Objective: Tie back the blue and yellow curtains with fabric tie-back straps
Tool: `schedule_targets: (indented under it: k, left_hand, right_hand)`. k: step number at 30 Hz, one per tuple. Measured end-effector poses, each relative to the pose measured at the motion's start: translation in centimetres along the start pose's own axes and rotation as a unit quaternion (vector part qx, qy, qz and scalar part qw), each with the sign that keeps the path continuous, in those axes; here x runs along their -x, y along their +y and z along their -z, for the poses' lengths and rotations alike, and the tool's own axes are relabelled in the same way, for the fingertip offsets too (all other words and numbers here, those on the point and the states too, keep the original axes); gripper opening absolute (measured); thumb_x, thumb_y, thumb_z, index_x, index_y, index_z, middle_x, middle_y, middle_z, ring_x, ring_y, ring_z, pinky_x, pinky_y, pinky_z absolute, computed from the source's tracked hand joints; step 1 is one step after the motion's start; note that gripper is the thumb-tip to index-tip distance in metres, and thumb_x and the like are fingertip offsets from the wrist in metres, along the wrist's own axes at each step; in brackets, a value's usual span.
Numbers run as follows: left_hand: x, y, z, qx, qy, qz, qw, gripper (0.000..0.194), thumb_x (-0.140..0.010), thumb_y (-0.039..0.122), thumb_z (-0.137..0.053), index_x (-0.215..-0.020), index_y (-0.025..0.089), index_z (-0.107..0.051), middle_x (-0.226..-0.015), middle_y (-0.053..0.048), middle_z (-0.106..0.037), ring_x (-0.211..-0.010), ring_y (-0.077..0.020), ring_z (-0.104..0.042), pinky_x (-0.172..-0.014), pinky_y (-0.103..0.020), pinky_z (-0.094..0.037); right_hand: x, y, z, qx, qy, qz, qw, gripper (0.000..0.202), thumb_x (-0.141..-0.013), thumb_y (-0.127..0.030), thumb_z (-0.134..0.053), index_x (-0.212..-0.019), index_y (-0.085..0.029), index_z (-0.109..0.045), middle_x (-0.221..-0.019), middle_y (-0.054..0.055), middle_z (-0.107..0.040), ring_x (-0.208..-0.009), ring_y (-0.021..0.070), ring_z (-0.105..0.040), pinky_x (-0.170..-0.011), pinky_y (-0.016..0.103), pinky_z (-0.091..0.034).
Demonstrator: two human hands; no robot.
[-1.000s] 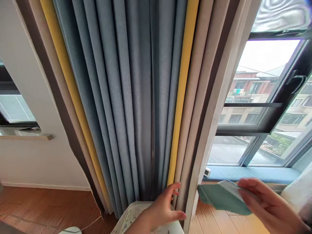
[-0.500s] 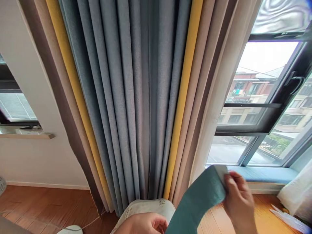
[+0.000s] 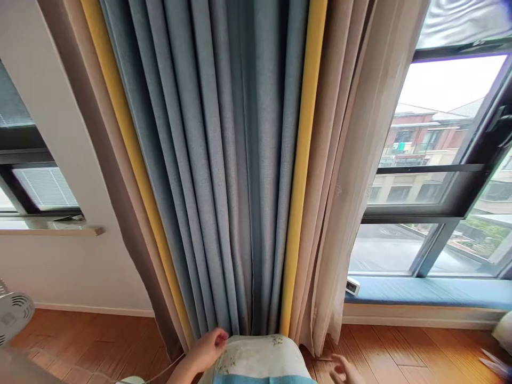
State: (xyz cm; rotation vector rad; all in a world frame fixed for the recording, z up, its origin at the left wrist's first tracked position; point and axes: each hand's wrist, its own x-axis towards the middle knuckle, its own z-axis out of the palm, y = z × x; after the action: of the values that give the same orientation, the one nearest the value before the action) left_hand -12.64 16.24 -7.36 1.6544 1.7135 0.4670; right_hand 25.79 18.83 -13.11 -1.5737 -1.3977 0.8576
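My left hand (image 3: 208, 349) is by the left edge of a padded seat (image 3: 260, 354) with a white flowered cover. Its fingers are curled in, and I see nothing between them. To the right of the seat, low in the view, my right hand (image 3: 344, 369) has its fingers loosely bent and apart, holding nothing that shows. Across the near part of the seat lies a teal-blue fabric band (image 3: 264, 380), cut off by the bottom of the picture. Behind the seat hangs a grey-blue curtain (image 3: 200, 160) in long folds.
Yellow strips (image 3: 298, 186) and beige panels (image 3: 320, 176) border the curtain. At right are a window (image 3: 424, 186) and a blue sill cushion (image 3: 420, 292) bearing a small white device (image 3: 352, 286). A white fan-like object (image 3: 16, 317) stands left, with a thin cord (image 3: 164, 369) on the wooden floor.
My right hand has let go of the teal band it held up and has dropped lower. A teal-blue band now lies across the seat. My left hand has shifted left and up.
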Motion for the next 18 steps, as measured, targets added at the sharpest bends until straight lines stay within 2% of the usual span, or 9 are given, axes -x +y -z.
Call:
schedule_targets:
  k: [2, 4, 7, 10, 11, 14, 18]
  left_hand:
    - [-0.3, 2.7, 0.8, 0.044, 0.064, -0.052, 0.996, 0.023, -0.079, 0.03, -0.039, -0.089, 0.019, -0.056, -0.087, -0.002, -0.063, -0.083, -0.0149, -0.057, -0.075, -0.025, -0.04]
    - [-0.8, 5.7, 1.6, 0.078, 0.124, -0.109, 0.983, 0.026, -0.081, 0.034, -0.036, -0.089, 0.019, -0.056, -0.088, -0.003, -0.063, -0.082, -0.0145, -0.057, -0.074, -0.024, -0.04]
    - [-1.7, 9.1, 2.3, 0.112, 0.197, -0.147, 0.963, 0.028, -0.08, 0.036, -0.036, -0.09, 0.019, -0.056, -0.091, -0.004, -0.062, -0.082, -0.015, -0.057, -0.076, -0.026, -0.041]
    - [-2.5, 10.4, 2.4, 0.148, 0.242, -0.147, 0.948, 0.029, -0.081, 0.035, -0.035, -0.094, 0.019, -0.055, -0.098, -0.006, -0.061, -0.084, -0.0154, -0.057, -0.078, -0.027, -0.042]
    - [-2.7, 10.6, 2.3, 0.16, 0.252, -0.142, 0.944, 0.03, -0.081, 0.034, -0.035, -0.098, 0.019, -0.054, -0.102, -0.006, -0.06, -0.087, -0.0157, -0.057, -0.079, -0.028, -0.043]
    - [-3.6, 11.2, 2.6, 0.171, 0.292, -0.132, 0.932, 0.038, -0.081, 0.028, -0.035, -0.117, 0.017, -0.043, -0.121, -0.01, -0.05, -0.101, -0.0178, -0.053, -0.084, -0.03, -0.042]
    - [-5.6, 13.0, 3.7, 0.139, 0.387, -0.123, 0.903, 0.059, -0.079, 0.022, -0.041, -0.132, 0.01, -0.02, -0.136, -0.016, -0.029, -0.123, -0.0217, -0.033, -0.099, -0.034, -0.03]
  right_hand:
    - [-1.1, -4.0, -0.8, 0.01, -0.053, 0.056, 0.997, 0.023, -0.054, -0.042, -0.053, -0.071, -0.029, -0.059, -0.077, 0.006, -0.067, -0.074, 0.0245, -0.063, -0.069, 0.035, -0.051]
    - [-2.2, -9.4, -2.6, 0.04, -0.106, 0.129, 0.985, 0.027, -0.066, -0.041, -0.045, -0.081, -0.025, -0.06, -0.083, 0.005, -0.066, -0.078, 0.0218, -0.062, -0.072, 0.034, -0.05]
    - [-4.4, -17.3, -7.3, 0.08, -0.122, 0.229, 0.962, 0.029, -0.074, -0.034, -0.039, -0.09, -0.022, -0.06, -0.093, 0.006, -0.064, -0.085, 0.0193, -0.06, -0.079, 0.033, -0.046]
    - [-6.9, -22.5, -12.6, 0.036, -0.116, 0.249, 0.961, 0.038, -0.074, -0.025, -0.04, -0.109, -0.016, -0.053, -0.106, 0.009, -0.06, -0.097, 0.0184, -0.057, -0.087, 0.032, -0.042]
    - [-7.7, -23.6, -14.1, 0.012, -0.129, 0.232, 0.964, 0.041, -0.074, -0.021, -0.039, -0.112, -0.014, -0.05, -0.108, 0.011, -0.059, -0.1, 0.0182, -0.055, -0.089, 0.032, -0.041]
    - [-9.3, -25.1, -17.1, -0.045, -0.093, 0.183, 0.978, 0.046, -0.073, -0.016, -0.037, -0.118, -0.009, -0.046, -0.12, 0.013, -0.05, -0.113, 0.0202, -0.046, -0.096, 0.034, -0.035]
    - [-10.2, -24.0, -18.2, -0.074, -0.055, 0.174, 0.98, 0.048, -0.072, -0.02, -0.039, -0.12, -0.011, -0.045, -0.127, 0.012, -0.044, -0.118, 0.0224, -0.038, -0.1, 0.038, -0.029]
